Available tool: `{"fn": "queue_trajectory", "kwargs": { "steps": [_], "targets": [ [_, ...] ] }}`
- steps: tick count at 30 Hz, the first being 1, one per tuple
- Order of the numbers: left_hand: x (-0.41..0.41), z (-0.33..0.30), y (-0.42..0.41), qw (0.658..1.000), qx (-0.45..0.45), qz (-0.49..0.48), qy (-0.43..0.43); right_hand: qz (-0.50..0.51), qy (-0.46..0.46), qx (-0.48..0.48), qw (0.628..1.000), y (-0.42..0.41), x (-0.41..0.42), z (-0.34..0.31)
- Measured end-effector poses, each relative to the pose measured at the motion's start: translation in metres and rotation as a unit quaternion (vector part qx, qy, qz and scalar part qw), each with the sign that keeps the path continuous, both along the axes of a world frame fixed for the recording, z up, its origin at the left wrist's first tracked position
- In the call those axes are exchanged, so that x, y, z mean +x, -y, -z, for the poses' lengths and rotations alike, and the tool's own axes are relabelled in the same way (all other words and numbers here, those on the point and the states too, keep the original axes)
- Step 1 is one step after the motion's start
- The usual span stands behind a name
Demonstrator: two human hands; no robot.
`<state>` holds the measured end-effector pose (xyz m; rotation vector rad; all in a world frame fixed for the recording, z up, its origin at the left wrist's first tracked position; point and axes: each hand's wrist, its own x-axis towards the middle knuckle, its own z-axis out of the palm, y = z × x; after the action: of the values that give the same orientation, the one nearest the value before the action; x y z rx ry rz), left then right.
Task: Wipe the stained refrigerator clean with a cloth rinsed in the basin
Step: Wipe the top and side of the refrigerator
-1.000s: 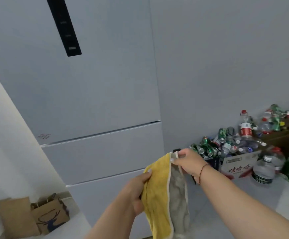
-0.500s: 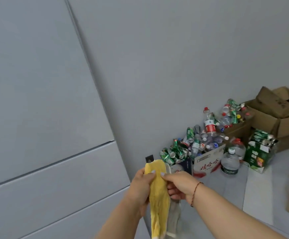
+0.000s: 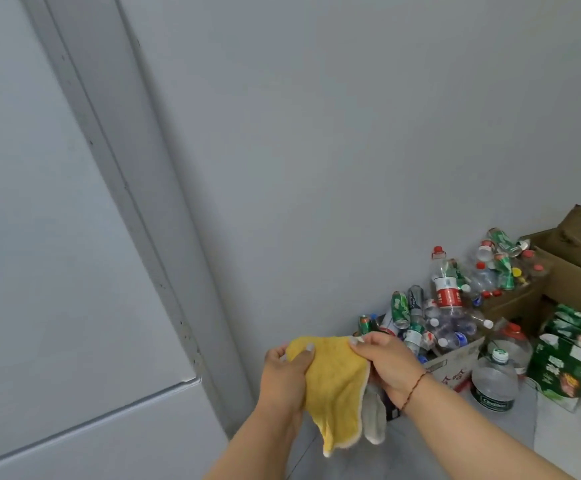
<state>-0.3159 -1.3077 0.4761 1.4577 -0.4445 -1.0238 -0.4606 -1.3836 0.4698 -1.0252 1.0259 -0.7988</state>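
Presently: yellow cloth (image 3: 334,386), top edge pinched by fingers of left hand (image 3: 287,372) and right hand (image 3: 387,365), likely spread for folding before wiping the refrigerator (image 3: 57,237).

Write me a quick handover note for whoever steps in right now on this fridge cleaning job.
Left hand: grips the yellow cloth at its top left corner.
Right hand: pinches the cloth's top right corner; the cloth hangs spread between both hands.
Refrigerator: to the left, doors shut, dark specks along its side edge. The cloth is not touching it.
Basin: not in view.
Done: cloth is in hand.
Left: wipe the specks, rinse as needed.
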Motion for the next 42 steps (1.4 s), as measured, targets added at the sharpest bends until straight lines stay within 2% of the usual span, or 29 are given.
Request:
{"fn": "queue_trajectory", "kwargs": {
  "steps": [2,5,7,9,11,13,15,17,19,20,22,24,25,26,28,30,31,32,33,34,35,37,38,40,41,42],
  "targets": [
    [0.007,-0.004,0.018,0.999,-0.023,-0.008,-0.041,0.008,-0.014,-0.033,0.999,0.026,0.0,-0.003],
    [0.007,-0.014,0.05,0.994,-0.057,0.0,-0.098,-0.091,-0.038,0.052,0.994,0.051,0.008,0.008],
    [0.004,-0.017,0.064,0.994,-0.065,0.011,-0.085,-0.16,0.005,0.155,0.975,0.059,0.015,0.018],
    [0.006,-0.019,0.08,0.995,-0.074,0.024,-0.07,-0.186,0.087,0.172,0.963,0.077,0.022,0.022],
    [0.015,-0.025,0.1,0.995,-0.089,0.018,-0.041,-0.211,0.154,0.152,0.953,0.112,0.032,0.02],
    [0.026,-0.033,0.112,0.996,-0.087,0.008,-0.008,-0.228,0.163,0.112,0.954,0.141,0.041,0.011],
    [0.034,-0.039,0.124,0.996,-0.083,-0.011,0.009,-0.259,0.106,0.045,0.959,0.177,0.057,0.005],
    [0.031,-0.045,0.132,0.997,-0.042,-0.005,0.061,-0.286,0.034,-0.063,0.955,0.207,0.064,-0.002],
    [0.031,-0.052,0.138,0.979,0.051,-0.009,0.195,-0.368,-0.012,-0.152,0.917,0.228,0.074,-0.014],
    [0.031,-0.058,0.139,0.957,0.102,-0.017,0.271,-0.434,-0.037,-0.196,0.879,0.237,0.082,-0.023],
    [0.034,-0.069,0.137,0.896,0.173,-0.015,0.408,-0.525,-0.106,-0.333,0.776,0.25,0.092,-0.033],
    [0.032,-0.083,0.13,0.847,0.212,-0.024,0.486,-0.569,-0.143,-0.447,0.675,0.255,0.104,-0.052],
    [0.03,-0.091,0.127,0.835,0.226,-0.022,0.501,-0.573,-0.144,-0.478,0.65,0.258,0.108,-0.064],
    [0.03,-0.098,0.124,0.832,0.229,-0.025,0.505,-0.578,-0.131,-0.487,0.641,0.262,0.112,-0.074],
    [0.026,-0.117,0.115,0.876,0.185,-0.051,0.443,-0.626,-0.025,-0.422,0.656,0.27,0.123,-0.088],
    [0.022,-0.14,0.11,0.922,0.12,-0.098,0.355,-0.683,0.116,-0.254,0.675,0.268,0.132,-0.083],
    [0.02,-0.149,0.107,0.933,0.099,-0.126,0.323,-0.718,0.157,-0.161,0.659,0.26,0.138,-0.076],
    [0.018,-0.157,0.106,0.935,0.09,-0.151,0.307,-0.749,0.217,-0.082,0.62,0.249,0.14,-0.074],
    [0.015,-0.164,0.105,0.928,0.094,-0.172,0.316,-0.742,0.304,-0.058,0.595,0.232,0.139,-0.076],
    [0.011,-0.172,0.102,0.909,0.114,-0.192,0.352,-0.689,0.352,-0.073,0.629,0.219,0.137,-0.082],
    [0.006,-0.18,0.098,0.88,0.143,-0.208,0.403,-0.651,0.403,-0.023,0.642,0.208,0.137,-0.088],
    [-0.003,-0.192,0.088,0.805,0.192,-0.247,0.504,-0.633,0.437,0.065,0.636,0.191,0.148,-0.083],
    [-0.007,-0.198,0.08,0.767,0.193,-0.279,0.545,-0.614,0.436,0.079,0.653,0.184,0.156,-0.084],
    [-0.013,-0.208,0.064,0.707,0.138,-0.356,0.596,-0.523,0.403,0.093,0.745,0.17,0.16,-0.105],
    [-0.014,-0.213,0.055,0.682,0.098,-0.395,0.608,-0.456,0.378,0.048,0.804,0.159,0.157,-0.13],
    [-0.012,-0.215,0.046,0.66,0.057,-0.432,0.612,-0.426,0.399,-0.004,0.812,0.147,0.16,-0.15]
  ]
}}
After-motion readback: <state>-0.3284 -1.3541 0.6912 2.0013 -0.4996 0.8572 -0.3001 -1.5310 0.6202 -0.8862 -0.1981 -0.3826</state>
